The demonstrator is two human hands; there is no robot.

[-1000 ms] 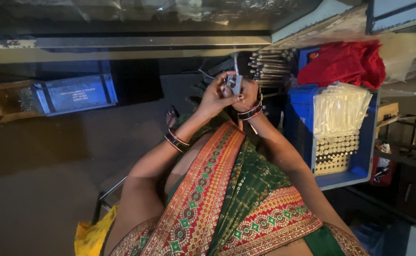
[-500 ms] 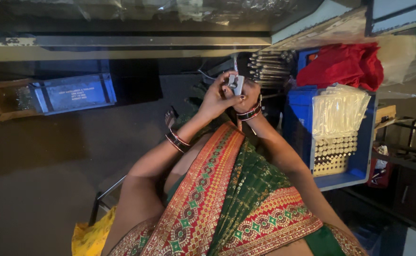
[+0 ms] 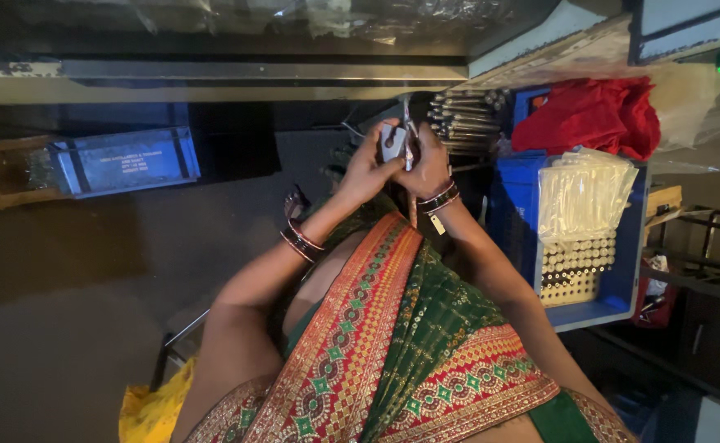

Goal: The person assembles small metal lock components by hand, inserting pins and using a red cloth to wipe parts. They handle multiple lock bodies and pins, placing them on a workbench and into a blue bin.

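Hands meet out in front of the person, raised above the lap: the left hand (image 3: pixel 365 171) curls its fingers around a small pale block (image 3: pixel 392 141), and the right hand (image 3: pixel 425 164) pinches a thin metal tool (image 3: pixel 408 135) against that block. Just beyond them lies a row of metal rods (image 3: pixel 462 121). To the right sits a blue crate (image 3: pixel 622 279) holding a clear bag (image 3: pixel 585 193), with a red cloth (image 3: pixel 594 115) at its far edge.
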